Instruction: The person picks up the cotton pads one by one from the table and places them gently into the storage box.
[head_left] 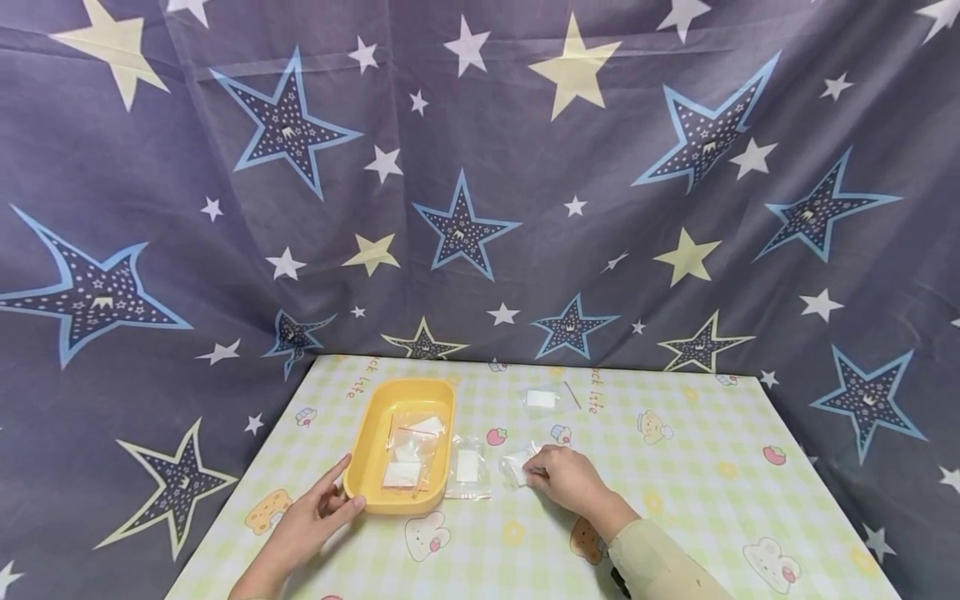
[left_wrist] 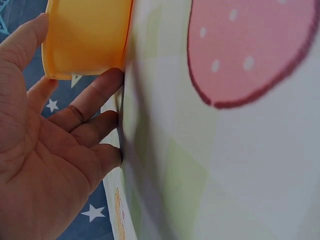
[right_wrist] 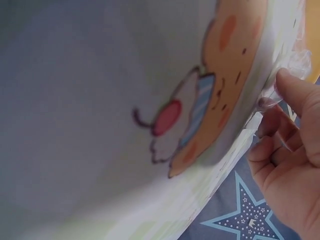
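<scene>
A yellow tray stands left of the middle of the table, holding several small clear zip bags with white pieces inside. My left hand holds its near left corner, thumb and index finger on either side; in the left wrist view other fingers reach down to the tabletop. My right hand pinches a crinkled clear plastic bag with something white in it, right at the table surface. The fingertips partly cover that bag. In the right wrist view the plastic bag shows beside the thumb.
Between the tray and my right hand lies another zip bag with a white square and a reddish seal. Farther back is one more bag with a dark line beside it. A checked cloth covers the table; a starry curtain hangs behind.
</scene>
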